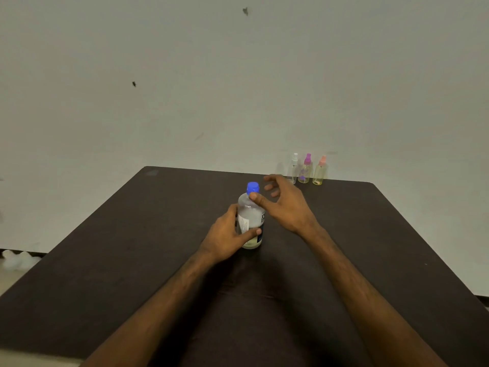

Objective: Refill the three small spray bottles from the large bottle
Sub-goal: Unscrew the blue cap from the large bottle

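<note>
Your left hand [225, 234] covered part of the label [244, 224] on the large bottle [251, 207], and its print was too small to read. The three small spray bottles [305, 170] were too small to judge their fill. Your forearms [158, 300] ran off the bottom edge.

Bare tabletop [132, 260] either side of large bottle [250, 215]; three spray bottles [305, 170] close-set at far edge.

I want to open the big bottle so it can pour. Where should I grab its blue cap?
Pinch the blue cap round its sides, coming from above and the right. The big bottle stands upright with the cap on top, the left hand holds its body, and the open right hand is beside it.
</note>
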`<act>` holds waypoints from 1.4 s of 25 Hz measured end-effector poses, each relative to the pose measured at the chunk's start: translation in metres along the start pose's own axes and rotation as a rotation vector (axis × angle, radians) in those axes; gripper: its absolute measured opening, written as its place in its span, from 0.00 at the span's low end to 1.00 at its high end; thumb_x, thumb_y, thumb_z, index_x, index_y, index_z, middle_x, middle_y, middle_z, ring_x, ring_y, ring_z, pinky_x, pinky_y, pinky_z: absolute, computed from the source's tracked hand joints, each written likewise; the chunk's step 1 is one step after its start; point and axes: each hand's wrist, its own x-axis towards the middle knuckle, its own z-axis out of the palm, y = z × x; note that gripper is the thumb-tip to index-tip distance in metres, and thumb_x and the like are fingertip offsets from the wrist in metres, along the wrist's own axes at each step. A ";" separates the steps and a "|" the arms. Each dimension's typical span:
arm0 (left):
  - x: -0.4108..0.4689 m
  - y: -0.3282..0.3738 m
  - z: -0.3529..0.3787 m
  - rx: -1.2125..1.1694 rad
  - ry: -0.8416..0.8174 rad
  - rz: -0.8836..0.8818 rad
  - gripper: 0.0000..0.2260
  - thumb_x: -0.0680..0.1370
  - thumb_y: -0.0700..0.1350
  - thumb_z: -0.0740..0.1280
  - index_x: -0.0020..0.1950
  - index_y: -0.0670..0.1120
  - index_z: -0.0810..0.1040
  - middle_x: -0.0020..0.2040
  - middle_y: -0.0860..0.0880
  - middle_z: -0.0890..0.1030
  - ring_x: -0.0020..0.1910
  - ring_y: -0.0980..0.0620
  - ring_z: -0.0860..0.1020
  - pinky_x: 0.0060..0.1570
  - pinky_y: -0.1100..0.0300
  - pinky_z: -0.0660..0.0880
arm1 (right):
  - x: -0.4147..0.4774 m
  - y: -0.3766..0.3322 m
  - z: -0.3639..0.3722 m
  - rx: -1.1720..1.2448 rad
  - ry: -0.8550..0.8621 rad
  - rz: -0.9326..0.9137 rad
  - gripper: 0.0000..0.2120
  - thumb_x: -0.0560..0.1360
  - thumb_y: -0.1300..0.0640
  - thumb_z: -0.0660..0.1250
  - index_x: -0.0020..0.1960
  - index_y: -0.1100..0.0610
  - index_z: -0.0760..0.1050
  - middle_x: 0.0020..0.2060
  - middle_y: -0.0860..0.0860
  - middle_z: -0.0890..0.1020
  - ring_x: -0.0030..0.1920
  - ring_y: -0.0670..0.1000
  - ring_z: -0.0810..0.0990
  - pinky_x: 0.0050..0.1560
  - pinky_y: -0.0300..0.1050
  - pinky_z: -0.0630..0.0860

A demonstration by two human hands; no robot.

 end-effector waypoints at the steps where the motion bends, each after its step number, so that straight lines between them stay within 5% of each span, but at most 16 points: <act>1: 0.000 0.000 0.000 0.027 0.006 0.001 0.35 0.66 0.67 0.70 0.68 0.52 0.68 0.61 0.56 0.79 0.57 0.56 0.79 0.57 0.51 0.80 | 0.005 -0.005 -0.004 -0.023 0.026 -0.032 0.29 0.71 0.37 0.71 0.65 0.53 0.73 0.52 0.47 0.79 0.48 0.41 0.76 0.48 0.33 0.72; 11: 0.004 -0.002 0.000 0.052 -0.015 -0.001 0.35 0.68 0.65 0.72 0.70 0.51 0.68 0.64 0.53 0.79 0.59 0.55 0.78 0.58 0.52 0.80 | 0.020 -0.019 0.000 -0.212 -0.078 -0.145 0.16 0.74 0.45 0.71 0.51 0.57 0.81 0.40 0.49 0.79 0.38 0.45 0.73 0.39 0.36 0.68; 18: 0.009 -0.001 -0.003 0.039 -0.056 -0.042 0.35 0.69 0.62 0.75 0.71 0.50 0.68 0.64 0.52 0.79 0.62 0.52 0.78 0.60 0.49 0.79 | 0.038 -0.033 -0.022 -0.331 -0.325 -0.144 0.18 0.74 0.57 0.73 0.63 0.58 0.78 0.54 0.53 0.82 0.48 0.47 0.78 0.50 0.36 0.70; 22: 0.009 0.001 -0.002 0.053 -0.071 -0.029 0.32 0.73 0.56 0.75 0.72 0.48 0.66 0.67 0.50 0.77 0.65 0.51 0.77 0.62 0.52 0.77 | 0.040 -0.033 -0.029 -0.286 -0.333 -0.082 0.27 0.71 0.54 0.75 0.68 0.55 0.72 0.51 0.50 0.81 0.43 0.43 0.78 0.47 0.35 0.72; 27: 0.010 0.003 -0.002 0.068 -0.073 -0.038 0.33 0.73 0.56 0.74 0.73 0.48 0.65 0.69 0.50 0.76 0.67 0.50 0.75 0.62 0.55 0.76 | 0.040 -0.040 -0.018 -0.440 -0.242 -0.138 0.19 0.72 0.46 0.73 0.57 0.57 0.79 0.46 0.51 0.80 0.44 0.47 0.76 0.45 0.41 0.72; 32: 0.009 0.004 -0.003 0.079 -0.077 -0.056 0.33 0.73 0.57 0.74 0.73 0.48 0.65 0.69 0.49 0.76 0.66 0.50 0.76 0.61 0.55 0.76 | 0.043 -0.046 -0.021 -0.493 -0.388 -0.158 0.18 0.75 0.60 0.70 0.65 0.55 0.77 0.60 0.54 0.80 0.52 0.48 0.77 0.53 0.40 0.71; 35: 0.009 0.005 -0.003 0.072 -0.082 -0.061 0.34 0.73 0.56 0.74 0.73 0.48 0.64 0.69 0.49 0.76 0.67 0.49 0.75 0.63 0.52 0.76 | 0.045 -0.050 -0.020 -0.485 -0.406 -0.131 0.25 0.74 0.52 0.73 0.69 0.53 0.72 0.61 0.53 0.79 0.54 0.47 0.76 0.55 0.42 0.72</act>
